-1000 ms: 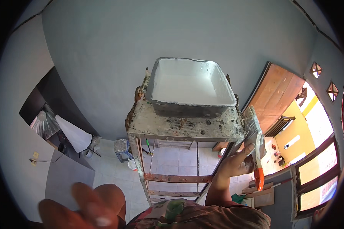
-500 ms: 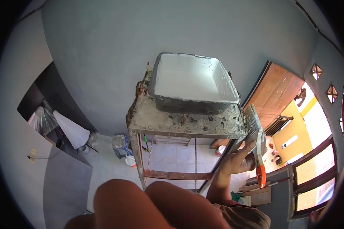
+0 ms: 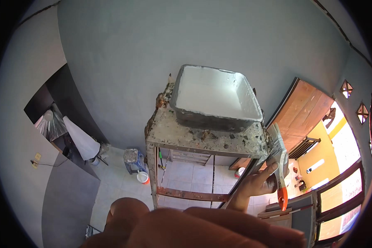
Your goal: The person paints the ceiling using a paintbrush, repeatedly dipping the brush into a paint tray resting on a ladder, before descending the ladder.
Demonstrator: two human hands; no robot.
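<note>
My right hand (image 3: 258,184) is closed round a paintbrush (image 3: 281,175) with an orange handle end, held upright beside the ladder top with its pale, wet-looking bristles upward. A dark rectangular tray (image 3: 219,120), smeared with paint and holding white paint (image 3: 208,93), rests on the paint-spattered top of a stepladder (image 3: 206,142). Very close across the lower edge, what appears to be my left hand (image 3: 202,231) stretches its fingers toward the right, with nothing seen in them. Its palm side is hidden.
A grey wall (image 3: 124,62) rises behind the ladder. Below, on the tiled floor, stand a blue stool (image 3: 133,159) and a white bucket (image 3: 143,177). A wooden door panel (image 3: 304,109) and a window (image 3: 341,198) are at right. My bent knee (image 3: 126,208) shows at the lower edge.
My left hand has come into view along the lower edge, in front of my legs. The tray and ladder sit slightly lower and further right in view; the right hand still grips the brush.
</note>
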